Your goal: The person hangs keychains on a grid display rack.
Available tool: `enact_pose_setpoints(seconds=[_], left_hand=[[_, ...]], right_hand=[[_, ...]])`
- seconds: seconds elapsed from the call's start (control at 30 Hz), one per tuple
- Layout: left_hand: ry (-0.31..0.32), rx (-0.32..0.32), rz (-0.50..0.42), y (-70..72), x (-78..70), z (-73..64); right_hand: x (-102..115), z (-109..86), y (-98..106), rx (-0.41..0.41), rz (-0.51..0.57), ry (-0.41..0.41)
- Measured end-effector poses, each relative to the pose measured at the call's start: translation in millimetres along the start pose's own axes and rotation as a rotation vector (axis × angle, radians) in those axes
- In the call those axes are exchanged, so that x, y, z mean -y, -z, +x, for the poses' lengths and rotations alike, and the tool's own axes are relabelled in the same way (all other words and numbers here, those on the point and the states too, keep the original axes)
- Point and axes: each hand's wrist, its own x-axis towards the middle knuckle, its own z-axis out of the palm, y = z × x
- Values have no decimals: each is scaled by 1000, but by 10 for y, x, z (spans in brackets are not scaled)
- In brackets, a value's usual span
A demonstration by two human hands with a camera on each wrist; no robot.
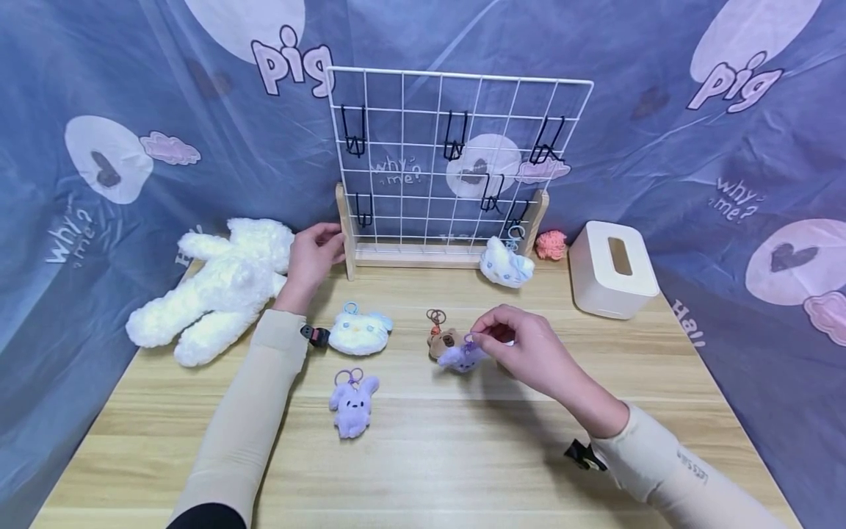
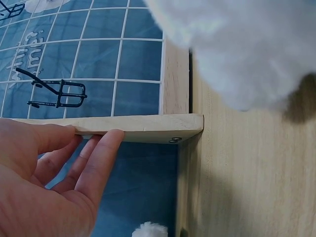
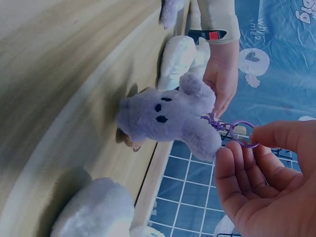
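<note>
In front of the rack [image 1: 416, 259], my right hand [image 1: 525, 343] pinches the plush rabbit [image 3: 160, 114] by its ring [image 3: 242, 122], probably the best hold: stiff, while the body looks light, soft. My left hand [image 1: 313, 258], fingers extended, touches the rack.

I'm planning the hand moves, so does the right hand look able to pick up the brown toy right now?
Probably not straight away: the right hand holds a purple bunny, which partly covers the brown toy in the head view. Setting the bunny aside would likely free the way.

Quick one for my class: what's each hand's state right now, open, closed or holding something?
Left hand: open, touching the wooden post.
Right hand: closed, holding a purple bunny by its ring.
</note>
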Motion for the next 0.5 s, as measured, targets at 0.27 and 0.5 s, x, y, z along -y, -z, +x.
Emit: enact_pose_setpoints(seconds=[0.27, 0.5], left_hand=[[5, 0, -3, -3, -7, 0], [4, -1, 5, 1, -16, -14]], right_hand=[[31, 45, 65, -35, -28, 10], [60, 105, 159, -61, -29, 13]])
